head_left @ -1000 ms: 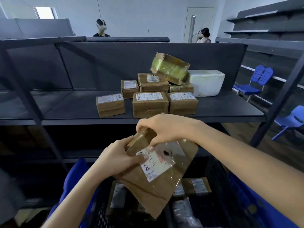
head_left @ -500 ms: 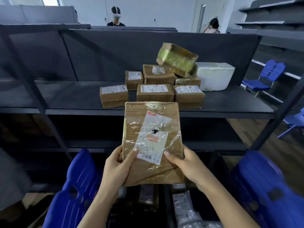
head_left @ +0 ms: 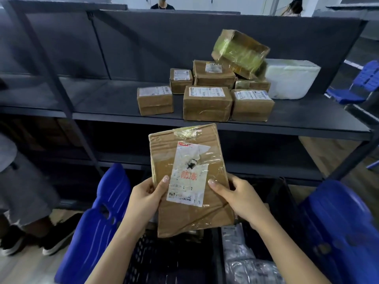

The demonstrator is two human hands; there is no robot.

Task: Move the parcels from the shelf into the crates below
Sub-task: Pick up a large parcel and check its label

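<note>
In front of me the dark shelf [head_left: 92, 95] carries a cluster of brown cardboard parcels [head_left: 207, 103] toward its right, with a white foam box [head_left: 291, 80] just beside them at the back.

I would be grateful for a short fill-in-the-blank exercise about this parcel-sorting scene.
The left hand and right hand hold a flat parcel bearing a ____ label.
On the shelf, the white box stands at the pile's ____ end.
Below the hands stands a ____ crate.
The chair left of it is ____.
Missing words: white; right; black; blue.
</note>
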